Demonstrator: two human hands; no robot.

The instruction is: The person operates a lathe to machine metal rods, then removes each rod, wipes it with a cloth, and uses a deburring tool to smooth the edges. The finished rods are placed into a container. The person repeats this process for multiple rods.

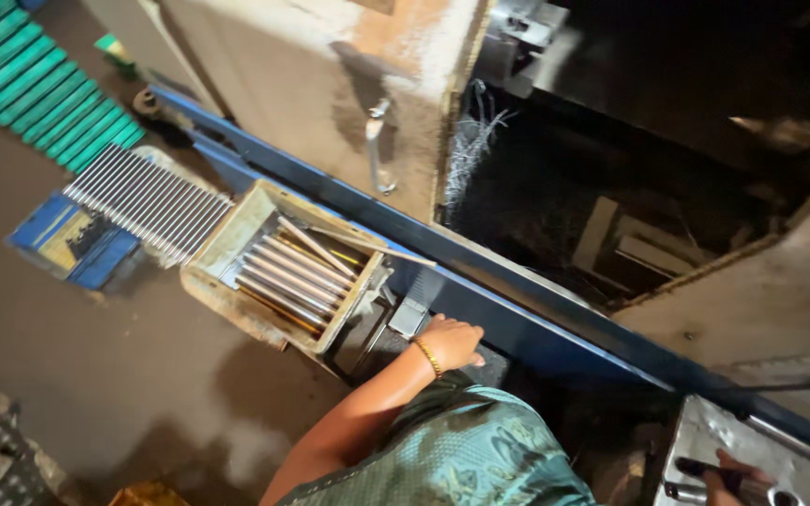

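Observation:
My left hand (452, 342), with a gold bangle at the wrist, rests with its fingers curled at the foot of the long blue rail (517, 314), beside a small grey metal block (410, 317). Nothing shows in its fingers. Just left of it stands an open box (213, 253) holding several metal rods (288, 272). My right hand (738, 471) is at the bottom right edge, closed around a dark handle (696, 466) on a grey metal panel (719, 426). A green patterned garment covers my lap.
A beige machine door (311, 84) with a metal handle (377, 141) stands behind the rail, and the dark open machine interior (611, 187) lies right of it. On the floor are a row of rods (147, 201), a blue crate (72, 245) and green ribbed pieces (39, 84).

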